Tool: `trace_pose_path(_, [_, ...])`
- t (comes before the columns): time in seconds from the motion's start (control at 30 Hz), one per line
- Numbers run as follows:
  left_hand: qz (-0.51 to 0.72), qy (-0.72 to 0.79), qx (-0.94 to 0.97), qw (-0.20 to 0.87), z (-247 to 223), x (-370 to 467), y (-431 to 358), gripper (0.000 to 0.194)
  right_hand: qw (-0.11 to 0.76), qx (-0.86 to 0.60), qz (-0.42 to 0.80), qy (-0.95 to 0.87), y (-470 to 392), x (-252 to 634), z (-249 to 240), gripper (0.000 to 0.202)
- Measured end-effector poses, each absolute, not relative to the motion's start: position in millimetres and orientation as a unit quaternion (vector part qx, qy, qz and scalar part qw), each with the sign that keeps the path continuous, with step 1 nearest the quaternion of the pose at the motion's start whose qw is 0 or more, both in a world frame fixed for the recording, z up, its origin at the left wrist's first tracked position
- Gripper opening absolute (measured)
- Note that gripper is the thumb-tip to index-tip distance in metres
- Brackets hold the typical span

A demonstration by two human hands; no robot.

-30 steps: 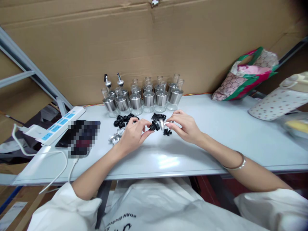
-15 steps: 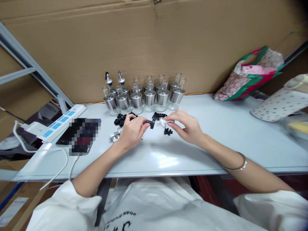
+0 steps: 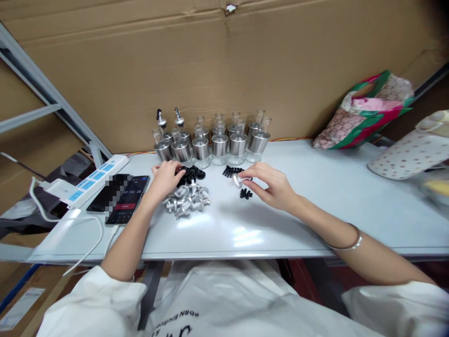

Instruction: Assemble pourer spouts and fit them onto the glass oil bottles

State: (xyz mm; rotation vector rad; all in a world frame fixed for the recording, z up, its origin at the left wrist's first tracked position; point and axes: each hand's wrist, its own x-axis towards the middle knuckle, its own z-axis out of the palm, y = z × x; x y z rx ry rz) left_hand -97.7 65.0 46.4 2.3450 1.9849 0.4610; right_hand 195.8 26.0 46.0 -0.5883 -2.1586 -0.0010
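Note:
My right hand (image 3: pixel 271 185) pinches a silver metal pourer spout (image 3: pixel 237 180) by its narrow tube, with the wide round flange facing left. My left hand (image 3: pixel 164 180) lies over the left part of a pile of black ribbed stoppers (image 3: pixel 192 173). Its thumb and forefinger are close to them, but what lies under the fingertips is hidden. Just in front of that pile is a heap of silver pourer spouts (image 3: pixel 187 199). Small black tubes (image 3: pixel 233 171) lie behind the held spout, and small black caps (image 3: pixel 246 193) are in front of it.
Several glass bottles with steel sleeves (image 3: pixel 219 144) stand along the cardboard wall; two carry pourers. A phone (image 3: pixel 128 199) and a power strip (image 3: pixel 96 180) with cables lie at left. A patterned bag (image 3: pixel 336 124) and a dotted white container (image 3: pixel 396 157) are at right.
My left hand has moved left from beside the held spout to the black pile; the black stopper it held is no longer distinguishable. My right hand keeps the spout in almost the same place.

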Motion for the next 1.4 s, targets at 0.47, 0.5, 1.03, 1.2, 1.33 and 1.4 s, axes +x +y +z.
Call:
trace_pose_path(0.47, [0.170, 0.602, 0.780, -0.020, 44.3, -91.9, 60.4, 0.019, 0.406, -0.220, 0.005, -0.887, 29.0, 196.5, 40.1, 0.016])
trace_pose_path(0.5, [0.177, 0.603, 0.777, -0.018, 45.1, -91.9, 60.1, 0.016, 0.404, -0.220, 0.007, -0.888, 29.3, 196.5, 39.7, 0.016])
trace_pose_path(1.03, [0.187, 0.620, 0.761, -0.039, 54.6, -91.9, 56.0, 0.023, 0.381, -0.206, -0.002, -0.901, 30.2, 196.3, 38.7, 0.015])
trace_pose_path(1.2, [0.145, 0.632, 0.758, -0.064, 61.7, -94.1, 53.8, 0.025, 0.365, -0.211, -0.001, -0.907, 31.4, 195.7, 36.2, 0.011])
trace_pose_path(1.33, [0.134, 0.640, 0.757, -0.025, 65.8, -97.9, 32.7, 0.032, 0.346, -0.223, 0.014, -0.911, 33.1, 193.4, 30.1, 0.010])
trace_pose_path(1.4, [0.159, 0.632, 0.759, -0.005, 59.2, -102.6, 16.6, 0.042, 0.350, -0.229, 0.033, -0.908, 33.8, 189.7, 26.5, 0.010])
